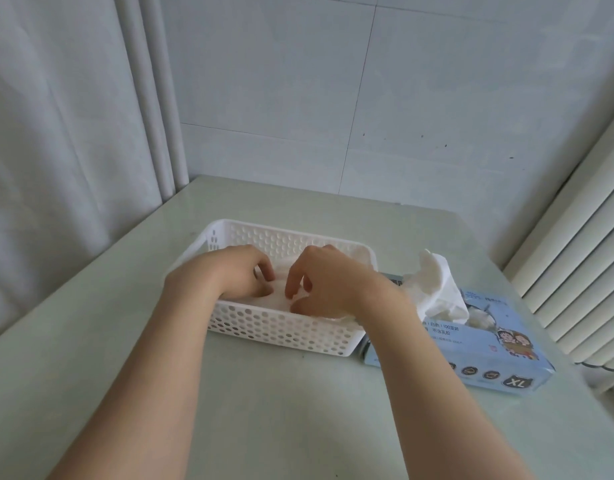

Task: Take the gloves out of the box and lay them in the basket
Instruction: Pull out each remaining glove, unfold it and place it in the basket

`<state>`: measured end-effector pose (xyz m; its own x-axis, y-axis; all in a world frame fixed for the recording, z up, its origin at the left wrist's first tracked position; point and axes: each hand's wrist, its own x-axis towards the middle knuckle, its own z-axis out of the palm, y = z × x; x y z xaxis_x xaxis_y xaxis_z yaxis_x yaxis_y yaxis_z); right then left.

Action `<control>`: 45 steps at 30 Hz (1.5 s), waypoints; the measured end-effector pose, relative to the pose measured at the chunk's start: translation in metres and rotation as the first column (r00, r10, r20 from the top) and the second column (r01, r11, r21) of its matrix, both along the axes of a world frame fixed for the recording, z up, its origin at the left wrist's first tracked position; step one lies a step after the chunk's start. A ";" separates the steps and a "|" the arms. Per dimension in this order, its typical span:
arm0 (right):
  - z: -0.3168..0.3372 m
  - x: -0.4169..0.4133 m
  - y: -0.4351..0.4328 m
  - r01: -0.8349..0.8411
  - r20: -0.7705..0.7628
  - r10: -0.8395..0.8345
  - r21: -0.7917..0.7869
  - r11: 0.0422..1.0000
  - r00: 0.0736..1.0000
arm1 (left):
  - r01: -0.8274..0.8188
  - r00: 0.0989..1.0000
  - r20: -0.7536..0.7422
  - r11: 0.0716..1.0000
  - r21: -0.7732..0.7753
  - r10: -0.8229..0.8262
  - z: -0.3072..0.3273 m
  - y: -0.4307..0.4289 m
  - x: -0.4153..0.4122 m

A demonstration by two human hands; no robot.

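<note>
A white perforated basket (281,329) stands on the table's middle. White gloves (280,296) lie inside it, partly hidden by my hands. My left hand (226,275) reaches into the basket's left part, its curled fingertips on a glove. My right hand (336,282) is in the right part, with bent index finger and thumb pinching the same white material. The blue glove box (489,355) lies just right of the basket, touching it. A crumpled white glove (433,285) sticks up out of the box's opening.
The pale green table (264,410) meets a tiled wall (402,98) at the back. A white curtain (56,150) hangs at the left and a ribbed radiator (582,278) stands at the right, close to the box.
</note>
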<state>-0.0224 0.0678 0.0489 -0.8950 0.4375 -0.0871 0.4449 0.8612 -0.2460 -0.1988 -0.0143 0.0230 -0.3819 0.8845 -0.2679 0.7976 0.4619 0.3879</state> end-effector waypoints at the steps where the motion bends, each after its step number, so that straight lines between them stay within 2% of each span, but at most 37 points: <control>1: -0.001 -0.001 0.000 0.008 -0.006 -0.008 0.018 1.000 1.000 | 0.000 1.000 0.001 1.000 -0.002 0.000 -0.001 0.000 -0.001; 4: -0.001 -0.004 0.002 0.028 -0.071 -0.027 0.008 1.000 0.997 | 0.011 1.000 -0.003 1.000 -0.002 -0.011 -0.002 0.000 -0.002; 8: 0.004 -0.005 0.003 0.040 -0.115 -0.054 -0.120 0.992 0.992 | 0.021 1.000 -0.010 1.000 0.010 -0.021 -0.001 0.001 -0.004; 13: 0.003 -0.006 -0.006 0.097 0.113 -0.077 -0.188 0.977 0.991 | 0.004 0.995 0.100 1.000 0.012 -0.005 0.000 -0.003 -0.005; 14: 0.002 -0.007 -0.005 0.093 0.092 -0.077 -0.186 0.978 0.993 | 0.004 0.995 0.100 1.000 0.005 -0.004 0.000 -0.004 -0.005; 17: 0.003 -0.005 -0.001 0.037 -0.138 -0.052 -0.112 0.993 0.989 | 0.014 0.999 0.034 1.000 -0.012 -0.014 0.003 -0.006 -0.003; 18: 0.003 -0.004 0.001 0.035 -0.162 -0.049 -0.085 0.996 0.986 | 0.019 1.000 0.020 1.000 -0.018 -0.019 0.005 -0.007 -0.002; 19: 0.003 -0.003 0.002 0.039 -0.135 -0.050 -0.082 0.996 0.990 | 0.024 1.000 0.020 0.999 -0.021 -0.024 0.005 -0.008 -0.001; 23: -0.011 -0.001 0.006 0.125 0.168 -0.098 -0.156 0.980 0.981 | 0.080 0.997 0.033 0.992 -0.099 -0.077 0.007 -0.009 0.004; 27: -0.017 -0.002 0.012 0.190 0.190 -0.159 -0.160 0.969 0.969 | 0.071 0.997 -0.002 0.985 -0.155 -0.072 0.012 -0.009 0.008; 34: -0.028 -0.007 0.016 0.184 0.235 -0.161 -0.080 0.980 0.959 | 0.060 0.998 -0.021 0.994 -0.095 -0.062 0.013 -0.008 0.010; 36: -0.020 -0.003 0.012 0.152 0.197 -0.133 -0.084 0.985 0.971 | 0.085 0.995 -0.047 0.996 -0.028 -0.086 0.019 -0.006 0.016; 40: 0.004 0.013 0.008 0.136 0.036 -0.133 -0.088 0.987 0.990 | 0.113 0.984 -0.161 0.965 0.238 -0.076 0.028 0.005 0.030; 42: 0.011 0.022 0.008 0.166 -0.102 -0.168 -0.031 0.986 0.981 | 0.109 0.984 -0.169 0.927 0.360 -0.050 0.029 0.012 0.039; 45: 0.013 0.041 0.010 0.255 -0.332 -0.232 0.027 0.967 0.914 | 0.117 0.989 -0.138 0.875 0.471 -0.058 0.025 0.021 0.055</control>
<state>0.0186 0.0777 0.0623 -0.7341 0.6400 0.2267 0.5490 0.7560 -0.3565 -0.1439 0.0072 0.0478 -0.2994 0.9246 0.2354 0.8788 0.1711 0.4455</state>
